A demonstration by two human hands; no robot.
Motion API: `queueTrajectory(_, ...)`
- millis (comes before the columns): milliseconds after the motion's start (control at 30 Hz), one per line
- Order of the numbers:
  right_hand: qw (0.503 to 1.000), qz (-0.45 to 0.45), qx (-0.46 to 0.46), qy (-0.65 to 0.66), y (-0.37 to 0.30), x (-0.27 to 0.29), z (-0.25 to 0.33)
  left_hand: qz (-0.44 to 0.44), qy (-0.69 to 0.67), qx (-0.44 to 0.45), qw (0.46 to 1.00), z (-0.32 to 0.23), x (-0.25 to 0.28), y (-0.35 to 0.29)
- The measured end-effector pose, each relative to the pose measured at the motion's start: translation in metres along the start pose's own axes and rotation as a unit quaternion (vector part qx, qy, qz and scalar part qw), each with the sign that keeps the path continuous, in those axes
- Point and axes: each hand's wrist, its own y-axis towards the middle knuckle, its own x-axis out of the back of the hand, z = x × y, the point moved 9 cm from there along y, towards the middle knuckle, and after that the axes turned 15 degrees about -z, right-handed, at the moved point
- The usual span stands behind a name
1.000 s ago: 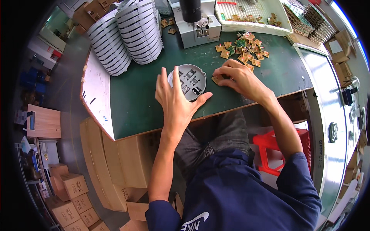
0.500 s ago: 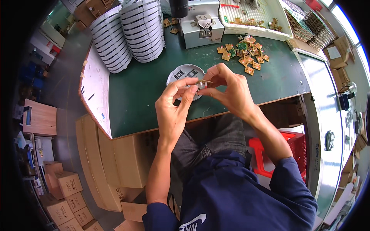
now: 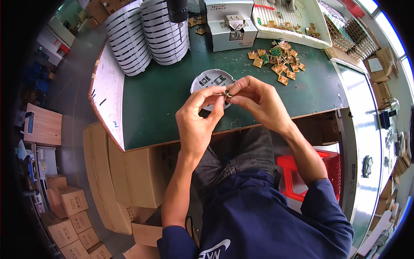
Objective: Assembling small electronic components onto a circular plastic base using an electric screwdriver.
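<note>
Between my two hands, above the front of the green bench, is a small circuit board [image 3: 227,94], mostly covered by the fingers. My left hand [image 3: 197,113] pinches its left side between thumb and fingers. From the right, my right hand [image 3: 261,103] grips the other side the same way. Just behind and below the fingers lies a round grey plastic housing [image 3: 202,79] with dark slots inside, partly hidden by the hands. A loose pile of small tan and green circuit boards [image 3: 282,63] lies farther back to the right.
Two tall stacks of grey round housings [image 3: 166,36] stand at the back left. Beside them is a grey metal machine [image 3: 233,30], with a dark cylindrical tool [image 3: 177,12] hanging nearby. A white foam tray [image 3: 293,34] holds more boards. A red stool [image 3: 297,172] is under the bench.
The small board has been tilted between the fingers and shows less of its face. Both hands remain together near the grey housing. The whole view has shifted slightly.
</note>
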Motion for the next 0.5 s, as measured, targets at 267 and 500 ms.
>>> queueTrajectory(267,0.998,0.063,-0.01,0.017,-0.008,0.004,0.004,-0.032,0.121,-0.213,0.969,-0.041,0.0,-0.011)
queueTrajectory(500,0.994,0.045,-0.013,0.098,-0.01,0.007,0.002,-0.03,0.114,-0.248,0.961,-0.051,0.002,-0.012)
